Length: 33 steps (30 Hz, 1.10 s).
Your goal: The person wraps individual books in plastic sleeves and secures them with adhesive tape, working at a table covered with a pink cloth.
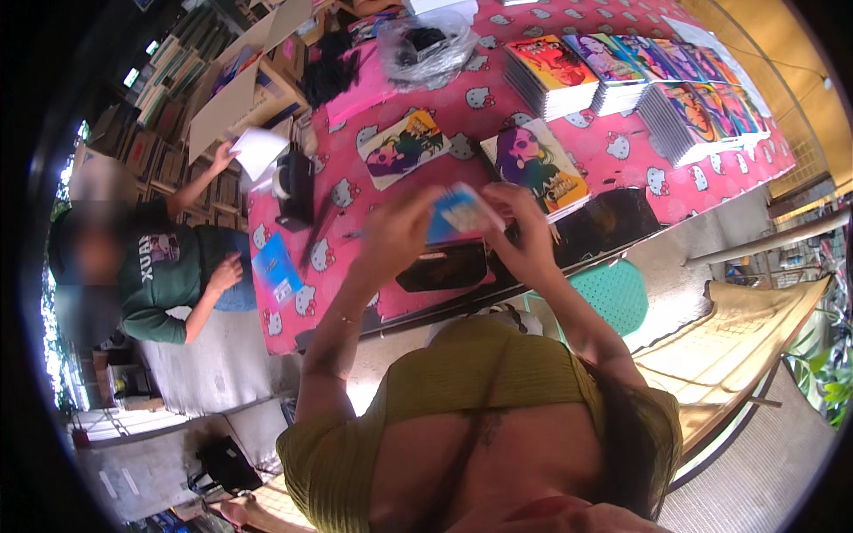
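Between my hands, above the table's near edge, is a small blue-and-white flat packet (458, 213), blurred by motion. My right hand (524, 233) is closed on its right edge, thumb and fingers pinching it. My left hand (397, 233) is at the packet's left edge; its fingers are too smeared to tell their grip. Just beyond lies a notebook (404, 149) with a colourful cover picturing a figure. Right of it, close to my right hand, a stack of similar notebooks (538, 164) has a purple-and-orange cover on top. A flat blue packet (277, 269) rests at the table's left edge.
Several notebook stacks (553, 75) fill the far right of the pink patterned table (342, 191). A black tape dispenser (294, 188) stands left, near a co-worker's hand holding a white sheet (259, 153). Cardboard boxes (258, 99) are behind; a green stool (611, 298) is below the table's right side.
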Tool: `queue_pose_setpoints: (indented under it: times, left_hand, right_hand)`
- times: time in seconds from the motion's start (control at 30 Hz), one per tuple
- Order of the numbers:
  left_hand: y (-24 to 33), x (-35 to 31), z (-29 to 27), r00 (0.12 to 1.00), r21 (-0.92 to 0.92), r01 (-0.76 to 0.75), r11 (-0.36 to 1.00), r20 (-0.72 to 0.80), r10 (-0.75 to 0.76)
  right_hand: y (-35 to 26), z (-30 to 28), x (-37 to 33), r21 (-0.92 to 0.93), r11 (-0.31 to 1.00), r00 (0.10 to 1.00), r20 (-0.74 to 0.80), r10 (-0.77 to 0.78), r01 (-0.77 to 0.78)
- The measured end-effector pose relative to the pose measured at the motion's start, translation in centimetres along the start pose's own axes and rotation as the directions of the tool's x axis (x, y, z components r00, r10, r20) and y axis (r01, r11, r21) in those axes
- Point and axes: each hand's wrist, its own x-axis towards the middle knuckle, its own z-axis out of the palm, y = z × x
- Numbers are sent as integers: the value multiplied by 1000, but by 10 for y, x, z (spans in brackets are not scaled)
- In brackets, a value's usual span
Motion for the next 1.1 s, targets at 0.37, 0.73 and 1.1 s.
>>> queue_pose_setpoints:
  times: [0.37, 0.73, 1.1]
  left_hand:
    - [-11, 183, 48, 942, -69, -325, 943, -111, 316]
    - [-119, 126, 205, 998, -110, -66, 992, -20, 64]
    - [-228, 15, 111, 959, 265, -51, 963, 281, -26]
  right_hand:
    - [49, -109, 72, 258, 902, 929, -44, 368, -346]
    - [199, -94, 51, -740, 569, 885, -76, 460, -359]
    - [110, -50, 60, -513, 848, 989, -120, 87, -137]
